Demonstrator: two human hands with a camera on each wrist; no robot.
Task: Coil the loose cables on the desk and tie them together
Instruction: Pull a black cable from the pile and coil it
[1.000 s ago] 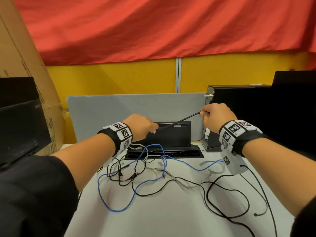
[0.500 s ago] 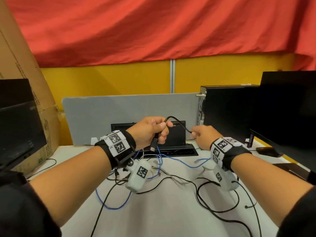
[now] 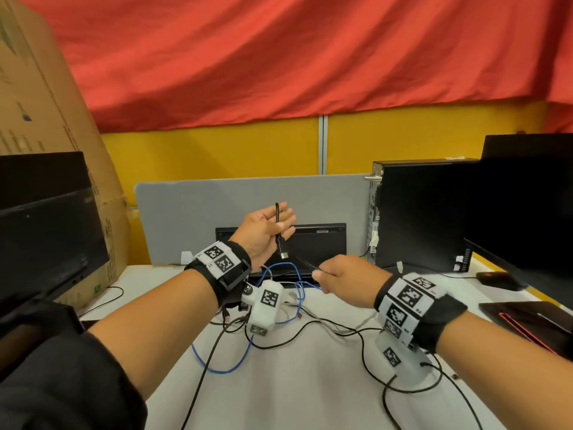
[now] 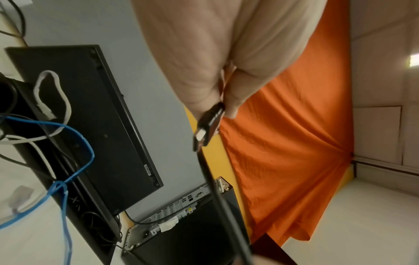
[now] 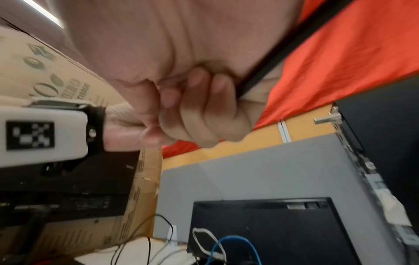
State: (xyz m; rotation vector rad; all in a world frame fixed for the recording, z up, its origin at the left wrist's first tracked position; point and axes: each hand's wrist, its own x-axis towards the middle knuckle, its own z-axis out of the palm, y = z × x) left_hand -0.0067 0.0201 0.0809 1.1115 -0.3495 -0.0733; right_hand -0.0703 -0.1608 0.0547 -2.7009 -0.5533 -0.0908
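Black cable: one loop folded upright across my left hand, thumb pinning it to the palm, other fingers fairly straight. Plug hangs below the thumb; left wrist view shows it pinched between thumb and palm, the cord running on down out of frame. From the plug the cable crosses to my right hand, fingers curled tight round it; right wrist view confirms the fist with the cable passing through.

The remaining cables lie loose on the desk below both hands: blue cable in a wide loop, white cable draped by the black tray, further black cables looping toward my right.

Behind: grey divider, PC tower right, monitor and cardboard box left, red cloth above.
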